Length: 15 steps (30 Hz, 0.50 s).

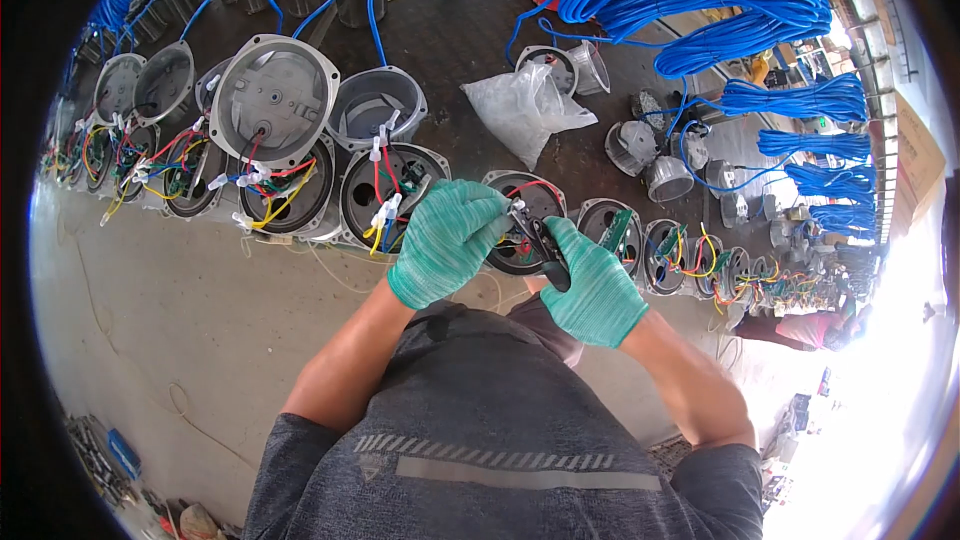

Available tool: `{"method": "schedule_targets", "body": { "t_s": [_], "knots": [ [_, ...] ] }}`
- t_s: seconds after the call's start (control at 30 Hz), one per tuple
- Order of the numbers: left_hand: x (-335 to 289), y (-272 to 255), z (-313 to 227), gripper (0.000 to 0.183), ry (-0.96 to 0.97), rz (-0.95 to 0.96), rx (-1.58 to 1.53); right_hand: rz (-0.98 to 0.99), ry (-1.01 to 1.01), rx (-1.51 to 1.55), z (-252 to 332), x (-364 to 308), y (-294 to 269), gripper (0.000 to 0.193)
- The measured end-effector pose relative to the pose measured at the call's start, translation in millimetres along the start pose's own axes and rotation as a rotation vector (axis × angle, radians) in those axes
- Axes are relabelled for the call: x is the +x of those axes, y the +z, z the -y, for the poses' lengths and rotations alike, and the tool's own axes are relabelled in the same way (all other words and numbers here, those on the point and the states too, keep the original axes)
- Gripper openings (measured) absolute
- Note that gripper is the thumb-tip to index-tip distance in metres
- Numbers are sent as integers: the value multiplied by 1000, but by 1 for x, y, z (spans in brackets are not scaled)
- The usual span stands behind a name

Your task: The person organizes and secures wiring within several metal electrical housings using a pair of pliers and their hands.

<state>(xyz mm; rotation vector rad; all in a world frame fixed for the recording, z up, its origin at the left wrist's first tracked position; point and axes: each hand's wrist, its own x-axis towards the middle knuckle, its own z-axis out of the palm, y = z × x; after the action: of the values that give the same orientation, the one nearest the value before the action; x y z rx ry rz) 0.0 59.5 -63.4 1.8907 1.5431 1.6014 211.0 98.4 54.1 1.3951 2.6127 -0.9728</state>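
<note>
My left hand, in a green knit glove, is closed in a pinch beside the jaws of a pair of pliers; what lies between its fingertips is hidden. My right hand, gloved alike, is wrapped round the black handles of the pliers. The jaws point up and left, close to a small whitish piece. Both hands are over an open round housing, with a red wire arching across it. Just left stands another round housing with red and yellow wires and white connectors.
More round housings with circuit boards and wires line the bench edge on both sides. Grey metal covers rest behind them. A clear plastic bag sits mid-bench. Coiled blue cables are at the back and right. A person is at far right.
</note>
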Motion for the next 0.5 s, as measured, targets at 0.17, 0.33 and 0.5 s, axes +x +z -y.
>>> {"method": "schedule_targets", "body": {
  "t_s": [0.17, 0.33, 0.5],
  "knots": [
    [5, -2, -2, 22, 30, 25, 47, 18, 16, -76, -1, 1, -1, 64],
    [7, -5, -9, 18, -83, 50, -147, 157, -32, 355, 11, -11, -47, 90],
    [7, -8, -12, 18, -193, 78, -225, -459, 207, 457, -26, -43, -96, 84]
  ]
}}
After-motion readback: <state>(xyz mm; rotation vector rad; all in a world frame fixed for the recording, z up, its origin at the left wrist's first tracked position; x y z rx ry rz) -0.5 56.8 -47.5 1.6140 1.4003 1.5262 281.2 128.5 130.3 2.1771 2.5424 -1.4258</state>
